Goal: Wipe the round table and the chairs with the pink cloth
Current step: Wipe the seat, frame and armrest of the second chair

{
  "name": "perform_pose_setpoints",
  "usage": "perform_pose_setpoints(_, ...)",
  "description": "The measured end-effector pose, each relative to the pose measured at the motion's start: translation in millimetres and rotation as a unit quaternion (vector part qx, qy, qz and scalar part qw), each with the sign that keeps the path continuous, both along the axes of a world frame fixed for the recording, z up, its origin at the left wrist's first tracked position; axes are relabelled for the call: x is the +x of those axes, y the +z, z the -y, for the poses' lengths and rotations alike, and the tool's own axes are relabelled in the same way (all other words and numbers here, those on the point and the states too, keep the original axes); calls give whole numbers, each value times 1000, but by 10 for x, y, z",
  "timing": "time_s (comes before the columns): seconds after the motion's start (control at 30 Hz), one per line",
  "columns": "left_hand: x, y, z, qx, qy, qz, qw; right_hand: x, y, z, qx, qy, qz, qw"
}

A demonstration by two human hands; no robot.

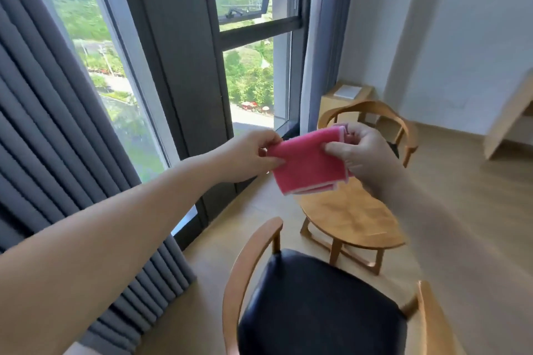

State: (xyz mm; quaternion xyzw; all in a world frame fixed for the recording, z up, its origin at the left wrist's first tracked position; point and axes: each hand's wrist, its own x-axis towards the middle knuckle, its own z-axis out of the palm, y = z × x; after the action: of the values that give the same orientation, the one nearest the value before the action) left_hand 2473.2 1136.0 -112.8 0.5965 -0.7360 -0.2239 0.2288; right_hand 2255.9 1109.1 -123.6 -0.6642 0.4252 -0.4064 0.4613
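Pink cloth (308, 163) — folded, pale-edged, held in the air above the round table (350, 220); no label or writing could be read on it. Left hand (251, 154) pinched its left edge; right hand (360, 153) pinched its right edge, thumb on the front. Near chair (320, 305) — dark seat, wooden arms — stood below; far chair (375, 115) stood beyond the table. Grey curtain (52, 135) hung at left beside the window (248, 72).

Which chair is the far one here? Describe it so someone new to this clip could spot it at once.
Start at the tall window and follow its right edge down to the floor. Beyond the round wooden table, in front of a small wooden cabinet, stands the far chair. Unlike the near chair, whose dark seat fills the foreground, it shows mostly its curved wooden backrest, behind the pink cloth.
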Motion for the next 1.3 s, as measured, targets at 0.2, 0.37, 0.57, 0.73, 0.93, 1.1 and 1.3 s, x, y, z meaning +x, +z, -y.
perform_pose_setpoints(0.2,-247,-261,497,4,-79,-71,994,-210,-358,216,40,-135,69,988)
perform_pose_setpoints(0.37,-152,-636,1008,38,-173,-147,973,-22,-677,309,115,-233,129,957)
perform_pose_setpoints(0.57,53,-743,1659,76,-340,-125,929,468,-954,311,132,-413,145,889)
perform_pose_setpoints(0.73,30,-937,1850,101,-409,-52,906,837,-982,144,118,-502,73,853)
perform_pose_setpoints(0.93,-145,-914,1625,89,-531,-1,843,846,-809,62,170,-556,-101,807)
perform_pose_setpoints(1.1,-293,-924,1490,99,-568,-23,817,771,-740,-32,214,-541,-34,813)
perform_pose_setpoints(1.3,-652,-969,1820,56,-637,29,768,641,-638,-119,263,-517,-74,811)
